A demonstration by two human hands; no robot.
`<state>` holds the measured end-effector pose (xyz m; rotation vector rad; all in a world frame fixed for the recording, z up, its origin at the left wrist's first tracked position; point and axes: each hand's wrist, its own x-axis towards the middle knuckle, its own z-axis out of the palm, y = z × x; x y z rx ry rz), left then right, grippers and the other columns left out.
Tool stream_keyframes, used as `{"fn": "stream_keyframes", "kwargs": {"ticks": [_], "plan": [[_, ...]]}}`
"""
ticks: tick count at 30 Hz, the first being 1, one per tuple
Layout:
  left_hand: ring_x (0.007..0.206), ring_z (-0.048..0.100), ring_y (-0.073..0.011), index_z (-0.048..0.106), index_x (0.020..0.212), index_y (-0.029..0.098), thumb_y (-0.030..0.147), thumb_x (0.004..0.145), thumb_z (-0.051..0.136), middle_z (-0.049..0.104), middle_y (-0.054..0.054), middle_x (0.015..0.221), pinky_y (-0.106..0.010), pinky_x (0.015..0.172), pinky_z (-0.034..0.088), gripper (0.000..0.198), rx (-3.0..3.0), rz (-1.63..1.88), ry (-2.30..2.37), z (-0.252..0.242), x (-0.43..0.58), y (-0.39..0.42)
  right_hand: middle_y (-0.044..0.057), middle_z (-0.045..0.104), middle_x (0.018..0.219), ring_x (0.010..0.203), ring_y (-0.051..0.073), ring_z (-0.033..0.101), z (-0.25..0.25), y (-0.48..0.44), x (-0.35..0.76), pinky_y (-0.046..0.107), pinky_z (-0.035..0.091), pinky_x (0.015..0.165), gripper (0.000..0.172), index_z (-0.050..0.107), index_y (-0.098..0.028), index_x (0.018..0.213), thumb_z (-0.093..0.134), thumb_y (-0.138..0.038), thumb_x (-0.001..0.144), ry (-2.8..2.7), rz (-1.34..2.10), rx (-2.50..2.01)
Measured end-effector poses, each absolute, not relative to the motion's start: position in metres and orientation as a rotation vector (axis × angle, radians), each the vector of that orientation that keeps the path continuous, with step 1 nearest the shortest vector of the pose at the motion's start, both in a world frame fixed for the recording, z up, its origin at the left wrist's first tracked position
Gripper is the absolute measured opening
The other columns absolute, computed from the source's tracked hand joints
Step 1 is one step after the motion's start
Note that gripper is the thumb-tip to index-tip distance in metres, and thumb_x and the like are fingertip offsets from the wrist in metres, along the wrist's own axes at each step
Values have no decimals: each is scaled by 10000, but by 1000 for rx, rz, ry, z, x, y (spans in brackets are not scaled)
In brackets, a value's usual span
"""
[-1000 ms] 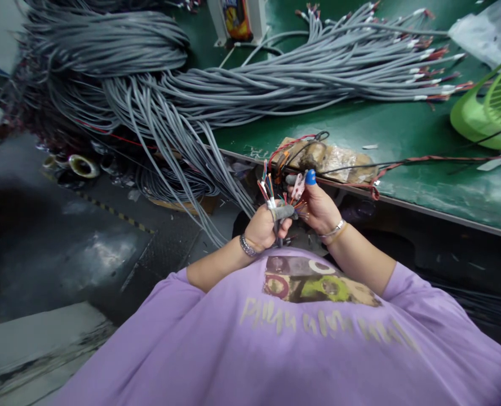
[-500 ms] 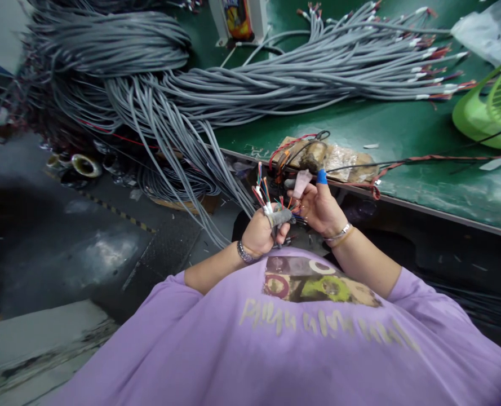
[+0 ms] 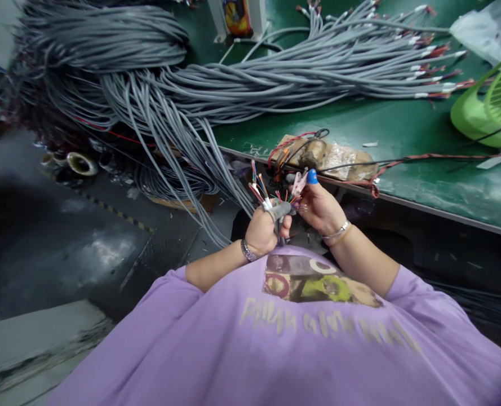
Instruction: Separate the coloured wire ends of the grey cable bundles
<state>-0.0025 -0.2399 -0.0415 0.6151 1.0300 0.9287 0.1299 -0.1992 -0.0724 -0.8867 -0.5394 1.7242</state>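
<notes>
My left hand (image 3: 261,231) is closed round the ends of several grey cables, its thumb in a grey cover (image 3: 279,211) lying over them. Stripped coloured wires (image 3: 258,186) fan out above this fist, with white sleeves at their base. More thin wires point right toward my right hand (image 3: 324,210). Its thumb wears a blue cover (image 3: 312,177) and rests against a pinkish wrap (image 3: 300,182) at the forefinger. The fingers are bent together at the wire ends; their exact grip is partly hidden.
Long grey cables (image 3: 275,84) lie across the green table (image 3: 436,186), some hanging over its edge. Near that edge sits a taped block (image 3: 338,158) with red and black leads. A green fan-like housing (image 3: 478,113) stands right; yellowish rolls (image 3: 81,163) lie low left.
My right thumb has come down and left, against the pinkish wrap. The right fingers have drawn closer together at the wires. My left hand keeps its hold on the cables.
</notes>
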Motion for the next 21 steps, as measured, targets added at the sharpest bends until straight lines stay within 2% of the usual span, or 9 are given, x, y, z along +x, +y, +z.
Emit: {"fn": "stream_keyframes", "kwargs": {"ticks": [6, 15, 17, 21], "plan": [[338, 432, -65, 484, 696, 200, 424, 596, 812, 536, 52, 461, -177, 336, 304, 409, 623, 929, 1030, -45, -2, -239, -21, 640, 716, 632, 112, 544, -73, -197, 127, 273, 395, 576, 530, 690, -204, 870, 788, -692, 686, -471, 1701, -886], [328, 423, -63, 499, 739, 199, 471, 618, 801, 522, 67, 469, -186, 351, 301, 424, 650, 917, 1040, -46, -6, -245, 12, 643, 703, 556, 120, 503, -67, -201, 136, 261, 383, 515, 633, 631, -217, 811, 589, -845, 740, -521, 1792, -926], [327, 420, -61, 498, 736, 198, 467, 616, 802, 522, 66, 467, -185, 356, 298, 423, 647, 929, 1046, -44, -7, -247, 5, 628, 685, 536, 109, 482, -63, -201, 137, 252, 373, 500, 592, 623, -211, 792, 626, -801, 752, -517, 1805, -936], [331, 425, -62, 493, 718, 198, 432, 625, 794, 532, 58, 467, -184, 355, 293, 392, 627, 969, 1049, -42, -8, -248, -23, 608, 668, 541, 90, 466, -60, -201, 137, 226, 371, 498, 394, 641, -199, 810, 762, -571, 767, -502, 1778, -925]]}}
